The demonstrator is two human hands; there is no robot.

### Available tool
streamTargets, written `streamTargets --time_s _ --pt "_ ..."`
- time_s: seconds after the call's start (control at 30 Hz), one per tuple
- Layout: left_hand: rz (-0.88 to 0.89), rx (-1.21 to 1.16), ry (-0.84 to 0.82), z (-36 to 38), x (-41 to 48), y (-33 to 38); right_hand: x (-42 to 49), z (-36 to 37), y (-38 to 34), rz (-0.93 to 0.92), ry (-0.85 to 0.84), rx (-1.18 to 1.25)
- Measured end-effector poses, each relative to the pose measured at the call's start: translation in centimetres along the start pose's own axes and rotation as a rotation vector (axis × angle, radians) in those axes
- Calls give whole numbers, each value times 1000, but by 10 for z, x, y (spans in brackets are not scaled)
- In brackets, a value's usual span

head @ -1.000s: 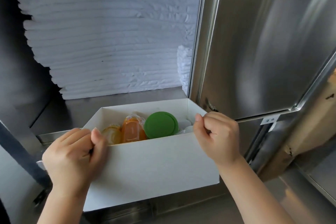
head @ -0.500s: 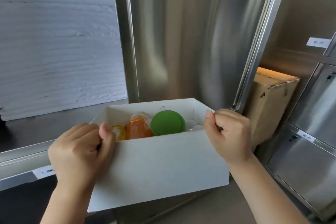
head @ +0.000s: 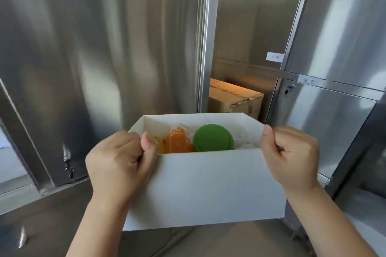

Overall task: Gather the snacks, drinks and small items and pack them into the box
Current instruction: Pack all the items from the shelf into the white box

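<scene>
The box [head: 204,190] has been carried right, past the steel door [head: 104,48].

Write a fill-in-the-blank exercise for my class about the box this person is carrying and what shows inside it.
1. The left hand and the right hand each grip a near corner of the ____ box.
2. Inside it, the round lid is coloured ____.
3. Just left of that lid stands a wrapped bottle of ____ drink.
4. Behind the box sits a carton made of brown ____.

Missing words: white, green, orange, cardboard.
</scene>
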State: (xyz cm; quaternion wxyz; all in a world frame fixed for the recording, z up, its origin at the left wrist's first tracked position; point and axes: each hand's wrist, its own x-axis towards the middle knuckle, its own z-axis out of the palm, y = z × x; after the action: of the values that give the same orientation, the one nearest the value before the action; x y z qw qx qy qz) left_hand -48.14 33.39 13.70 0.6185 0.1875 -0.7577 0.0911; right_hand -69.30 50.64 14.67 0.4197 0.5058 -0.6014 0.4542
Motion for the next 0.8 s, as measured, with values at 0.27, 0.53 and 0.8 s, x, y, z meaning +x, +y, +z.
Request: streamTargets --time_s 0.27,0.53,0.8 --pt "109 -176 32 143 32 58 6 -17 132 34 72 -160" --pt "126 -267 55 307 70 86 42 18 279 31 81 -215" --pt "150 -198 53 431 107 99 66 73 415 34 62 -172"
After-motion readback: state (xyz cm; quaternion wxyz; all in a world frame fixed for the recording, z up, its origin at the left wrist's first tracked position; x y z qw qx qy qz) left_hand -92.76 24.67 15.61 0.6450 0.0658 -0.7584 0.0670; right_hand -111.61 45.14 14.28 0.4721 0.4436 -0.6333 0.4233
